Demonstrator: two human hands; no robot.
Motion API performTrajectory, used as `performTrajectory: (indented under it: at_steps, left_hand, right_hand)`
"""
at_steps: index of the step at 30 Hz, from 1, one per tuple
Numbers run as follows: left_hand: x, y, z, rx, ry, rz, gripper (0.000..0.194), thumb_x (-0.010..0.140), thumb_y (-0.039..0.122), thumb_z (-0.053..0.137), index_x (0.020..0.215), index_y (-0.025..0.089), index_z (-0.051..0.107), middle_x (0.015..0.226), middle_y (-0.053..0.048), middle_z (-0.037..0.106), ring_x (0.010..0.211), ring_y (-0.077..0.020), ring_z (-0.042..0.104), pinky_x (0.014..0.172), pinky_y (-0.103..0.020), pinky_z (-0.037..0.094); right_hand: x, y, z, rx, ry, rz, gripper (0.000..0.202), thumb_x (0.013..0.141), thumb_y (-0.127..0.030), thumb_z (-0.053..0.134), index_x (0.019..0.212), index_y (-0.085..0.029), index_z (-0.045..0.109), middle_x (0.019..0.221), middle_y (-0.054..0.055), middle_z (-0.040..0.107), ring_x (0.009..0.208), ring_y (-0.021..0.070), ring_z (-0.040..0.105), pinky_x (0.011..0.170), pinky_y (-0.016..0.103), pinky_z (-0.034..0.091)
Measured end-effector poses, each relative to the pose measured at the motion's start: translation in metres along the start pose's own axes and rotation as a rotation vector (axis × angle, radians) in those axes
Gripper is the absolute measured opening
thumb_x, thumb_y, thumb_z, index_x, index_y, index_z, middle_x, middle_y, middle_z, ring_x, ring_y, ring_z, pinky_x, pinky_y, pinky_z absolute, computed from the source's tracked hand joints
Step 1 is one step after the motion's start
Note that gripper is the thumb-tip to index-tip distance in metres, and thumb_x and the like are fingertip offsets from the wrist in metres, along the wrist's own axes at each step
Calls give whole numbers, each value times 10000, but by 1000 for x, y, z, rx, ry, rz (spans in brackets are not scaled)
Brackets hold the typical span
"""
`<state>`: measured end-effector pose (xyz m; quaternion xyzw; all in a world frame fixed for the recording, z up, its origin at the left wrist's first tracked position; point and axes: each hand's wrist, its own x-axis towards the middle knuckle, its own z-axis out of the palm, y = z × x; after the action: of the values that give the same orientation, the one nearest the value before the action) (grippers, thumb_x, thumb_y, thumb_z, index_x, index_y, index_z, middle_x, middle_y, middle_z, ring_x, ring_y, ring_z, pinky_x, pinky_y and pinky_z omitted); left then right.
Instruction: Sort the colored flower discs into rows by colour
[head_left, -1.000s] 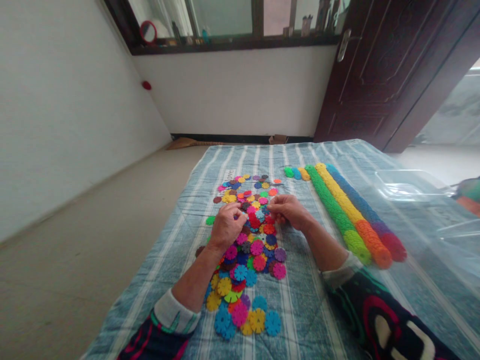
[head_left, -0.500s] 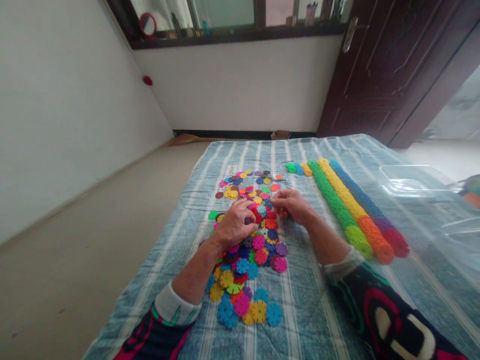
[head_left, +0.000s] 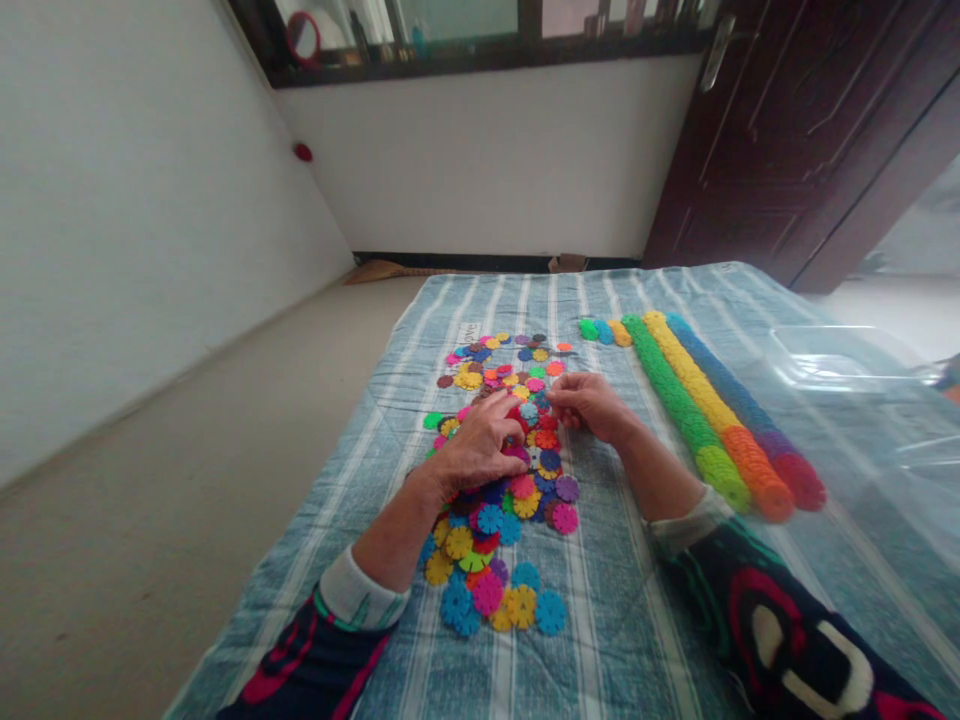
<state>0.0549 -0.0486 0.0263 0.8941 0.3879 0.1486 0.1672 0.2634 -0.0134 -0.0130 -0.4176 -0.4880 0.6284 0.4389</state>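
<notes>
hands work at the centre of the frame: the left hand [head_left: 484, 440] arches over the discs with fingers spread and thumb apart, while the right hand [head_left: 589, 405] brings thumb and forefinger together at the pile's right edge; whether it grips a disc, i cannot tell. thin, plastic-looking discs [head_left: 525, 487], round with slotted, petal-like rims, overlap in a loose strip from mid-frame to lower centre, in pink, yellow, blue, red, purple and brown. right of them, three long ridged rods of packed discs lie side by side: a green rod [head_left: 675, 405] ending in lime, a yellow rod [head_left: 694, 375] ending in orange, and a blue rod [head_left: 735, 390] turning purple, then red. short stacks [head_left: 604, 332] in green, blue and orange sit by their far ends. a clear container [head_left: 847, 383] stands at the right. beneath spreads wrinkled blue-grey striped cloth [head_left: 611, 590]. beyond are smooth beige floor [head_left: 210, 460], a plain pale wall [head_left: 487, 165] and, upper right, a dark panelled door [head_left: 802, 130].
</notes>
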Motion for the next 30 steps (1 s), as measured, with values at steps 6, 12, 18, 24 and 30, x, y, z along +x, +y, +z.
performTrajectory:
  at_steps: [6,12,18,24,30]
  left_hand:
    - [6,-19,4,53,184,-78,177,627,192,695,803,205,677,1207,-68,575,1208,-276,458,1073,-455,327]
    - [-2,-4,-20,6,31,-31,110,563,167,735,642,195,663,1288,-56,541,1273,-308,387,1087,-484,283]
    - [-18,13,-32,-47,-168,43,138,544,197,766,634,217,663,1349,-13,503,1311,-306,353,1086,-480,289]
    - [-38,21,-20,-9,-240,87,248,503,230,798,719,228,676,1346,-36,502,1293,-332,379,1097,-508,264]
    - [-51,24,-22,63,-296,97,192,583,241,772,724,189,654,1402,-55,432,1314,-314,341,1102,-474,249]
  right_hand:
    - [0,0,0,-17,5,-8,330,593,-394,767,633,-171,527,470,-29,605,336,68,482,308,161,300]
    - [1,1,-2,-12,-4,-3,311,603,-379,761,632,-174,530,464,-30,603,328,66,475,313,165,318]
    - [1,1,-2,-4,-25,-1,292,611,-358,754,633,-171,530,476,-24,615,334,65,479,311,156,314]
    - [-1,-1,-1,-1,-33,1,280,613,-347,751,629,-167,537,468,-28,605,328,58,471,313,155,320]
    - [-2,0,0,-19,-14,7,269,606,-342,750,641,-164,551,459,-37,595,326,55,465,314,154,328]
